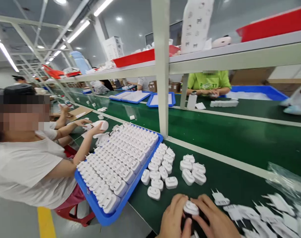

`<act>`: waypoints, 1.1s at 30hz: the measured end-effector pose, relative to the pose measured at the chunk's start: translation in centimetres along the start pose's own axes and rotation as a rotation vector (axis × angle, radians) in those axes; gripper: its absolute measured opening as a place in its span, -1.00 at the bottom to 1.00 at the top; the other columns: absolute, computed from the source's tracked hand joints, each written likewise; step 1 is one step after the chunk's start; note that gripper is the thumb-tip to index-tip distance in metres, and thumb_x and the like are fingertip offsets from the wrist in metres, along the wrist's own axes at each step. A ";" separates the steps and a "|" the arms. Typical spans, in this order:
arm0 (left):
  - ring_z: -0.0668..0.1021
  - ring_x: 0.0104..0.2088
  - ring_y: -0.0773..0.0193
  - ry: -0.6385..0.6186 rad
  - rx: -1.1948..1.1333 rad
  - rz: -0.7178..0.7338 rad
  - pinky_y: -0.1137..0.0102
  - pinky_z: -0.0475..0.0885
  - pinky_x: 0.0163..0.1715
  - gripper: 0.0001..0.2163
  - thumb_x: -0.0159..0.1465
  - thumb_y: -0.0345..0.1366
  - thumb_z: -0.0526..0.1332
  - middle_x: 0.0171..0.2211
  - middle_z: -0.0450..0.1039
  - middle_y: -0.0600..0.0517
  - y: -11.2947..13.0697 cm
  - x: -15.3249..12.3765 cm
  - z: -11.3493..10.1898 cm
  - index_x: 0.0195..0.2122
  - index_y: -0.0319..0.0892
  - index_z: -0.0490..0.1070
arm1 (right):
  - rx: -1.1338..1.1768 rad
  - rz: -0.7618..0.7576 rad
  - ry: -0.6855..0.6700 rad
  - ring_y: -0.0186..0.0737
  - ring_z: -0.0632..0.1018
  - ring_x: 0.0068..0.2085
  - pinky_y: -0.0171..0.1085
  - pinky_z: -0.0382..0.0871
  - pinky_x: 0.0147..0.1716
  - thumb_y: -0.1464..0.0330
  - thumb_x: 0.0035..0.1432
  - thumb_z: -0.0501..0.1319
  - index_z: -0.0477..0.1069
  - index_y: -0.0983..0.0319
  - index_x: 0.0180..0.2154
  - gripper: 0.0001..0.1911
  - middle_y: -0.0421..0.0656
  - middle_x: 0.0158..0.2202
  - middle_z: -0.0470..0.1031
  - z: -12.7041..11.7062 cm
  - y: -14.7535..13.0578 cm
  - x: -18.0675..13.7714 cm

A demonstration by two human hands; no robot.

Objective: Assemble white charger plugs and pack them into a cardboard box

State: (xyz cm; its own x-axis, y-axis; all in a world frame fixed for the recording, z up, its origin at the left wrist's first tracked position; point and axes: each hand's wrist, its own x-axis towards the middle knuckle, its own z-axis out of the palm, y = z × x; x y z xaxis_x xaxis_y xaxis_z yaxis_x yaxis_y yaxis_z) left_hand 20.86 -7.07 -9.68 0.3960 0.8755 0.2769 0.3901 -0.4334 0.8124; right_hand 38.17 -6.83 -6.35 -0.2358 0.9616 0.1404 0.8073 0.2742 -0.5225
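Note:
At the bottom edge of the head view, my left hand (174, 216) and my right hand (215, 218) are closed together around one white plug adapter (191, 208), over something dark beneath it. Just ahead on the green bench lie several loose white adapters (162, 173) and a smaller cluster of them (193, 171). To my right lie several flat white pronged parts (269, 215). A blue tray (101, 211) packed with rows of white adapters sits to my left, overhanging the bench edge.
A co-worker in a white shirt (23, 168) sits left, a hand on a white part. A white shelf post (161, 66) rises from the bench. Across the belt, a person in a green shirt (208, 82) works beside blue trays (160, 99). Red trays (140, 58) sit overhead.

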 end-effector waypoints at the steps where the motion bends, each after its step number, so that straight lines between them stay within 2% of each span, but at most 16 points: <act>1: 0.49 -0.26 0.20 0.063 -0.007 -0.004 0.26 0.43 -0.24 -0.58 0.28 -0.28 -0.01 0.11 0.20 -0.23 -0.1 -0.7 -0.1 0.18 -0.16 0.08 | 0.030 0.040 -0.021 -0.22 0.58 -0.29 -0.38 0.44 -0.41 0.35 0.16 0.03 0.43 0.08 -0.10 -0.70 -0.11 -0.14 0.50 0.0 -0.3 0.5; 4: 0.46 -0.34 0.29 0.178 -0.042 -0.057 0.33 0.41 -0.29 -0.65 0.30 -0.34 -0.02 -0.01 0.29 -0.16 0.0 -2.6 -1.0 0.12 -0.14 0.14 | 0.149 0.122 -0.081 -0.22 0.53 -0.28 -0.33 0.39 -0.32 0.41 0.11 0.07 0.42 0.12 -0.17 -0.74 -0.15 -0.20 0.47 -0.7 -1.3 1.5; 8: 0.45 -0.33 0.30 0.207 -0.044 -0.198 0.36 0.39 -0.27 -0.70 0.32 -0.32 -0.01 -0.10 0.36 -0.11 0.0 -3.4 -1.9 0.08 -0.16 0.19 | 0.285 0.165 -0.108 -0.24 0.49 -0.34 -0.30 0.35 -0.30 0.42 0.08 0.10 0.41 0.19 -0.18 -0.76 -0.15 -0.23 0.46 -1.4 -1.9 2.3; 11: 0.45 -0.35 0.30 0.224 -0.049 -0.183 0.37 0.40 -0.32 -0.71 0.33 -0.27 -0.02 -0.11 0.36 -0.12 0.2 -3.0 -1.8 0.05 -0.17 0.24 | 0.321 0.180 -0.087 -0.22 0.50 -0.31 -0.29 0.35 -0.28 0.41 0.08 0.11 0.42 0.22 -0.17 -0.75 -0.13 -0.23 0.48 -0.5 -2.1 2.4; 14: 0.45 -0.38 0.31 0.280 -0.054 -0.172 0.38 0.40 -0.38 -0.69 0.34 -0.22 -0.05 -0.01 0.31 -0.18 0.3 -2.4 -1.5 0.04 -0.16 0.27 | 0.330 0.137 -0.048 -0.19 0.51 -0.19 -0.27 0.35 -0.17 0.43 0.09 0.09 0.37 0.21 -0.04 -0.65 -0.10 -0.11 0.47 0.8 -2.7 2.3; 17: 0.46 -0.38 0.33 0.304 -0.040 -0.210 0.38 0.41 -0.41 -0.63 0.34 -0.17 -0.06 0.13 0.18 -0.22 0.3 -2.0 -1.4 0.12 -0.15 0.21 | 0.312 0.077 -0.066 -0.17 0.50 -0.12 -0.26 0.33 -0.11 0.45 0.13 0.07 0.37 0.19 -0.03 -0.65 -0.10 -0.07 0.47 1.0 -3.6 2.2; 20: 0.47 -0.37 0.30 0.290 -0.059 -0.260 0.38 0.44 -0.38 -0.59 0.33 -0.12 -0.03 0.11 0.23 -0.22 -0.1 -1.7 -1.8 0.13 -0.18 0.21 | 0.267 0.037 -0.113 -0.16 0.49 -0.11 -0.27 0.33 -0.13 0.47 0.16 0.03 0.40 0.16 -0.07 -0.67 -0.14 -0.09 0.47 0.0 -4.2 2.1; 25: 0.48 -0.39 0.30 0.161 -0.160 -0.256 0.37 0.47 -0.37 -0.66 0.31 -0.13 0.00 -0.01 0.35 -0.17 -0.8 -1.4 -2.4 -0.02 -0.19 0.35 | 0.151 -0.010 -0.147 -0.20 0.51 -0.19 -0.32 0.34 -0.21 0.44 0.16 0.07 0.44 0.10 -0.14 -0.72 -0.18 -0.18 0.49 -1.3 -4.6 2.2; 30: 0.46 -0.40 0.32 0.125 -0.144 -0.233 0.44 0.42 -0.43 -0.70 0.31 -0.17 0.01 -0.08 0.39 -0.12 -0.9 -0.8 -2.7 -0.03 -0.18 0.34 | 0.038 -0.037 -0.142 -0.19 0.55 -0.24 -0.33 0.35 -0.27 0.42 0.19 0.02 0.43 0.10 -0.17 -0.73 -0.16 -0.24 0.53 -0.2 -4.4 2.0; 33: 0.47 -0.36 0.29 0.121 -0.098 -0.192 0.44 0.41 -0.40 -0.74 0.32 -0.20 0.00 -0.16 0.42 -0.09 -0.7 -0.9 -2.7 -0.07 -0.16 0.35 | 0.028 -0.029 -0.152 -0.18 0.56 -0.29 -0.33 0.38 -0.36 0.38 0.22 -0.02 0.40 0.10 -0.16 -0.74 -0.15 -0.23 0.53 0.9 -3.5 1.4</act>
State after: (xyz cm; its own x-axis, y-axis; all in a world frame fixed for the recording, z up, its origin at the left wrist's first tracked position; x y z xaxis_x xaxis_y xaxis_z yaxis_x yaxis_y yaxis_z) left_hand 17.93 -6.96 -9.13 0.2175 0.9616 0.1675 0.3634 -0.2390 0.9005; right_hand 34.48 -6.42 -5.08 -0.3401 0.9400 0.0278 0.7841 0.2998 -0.5434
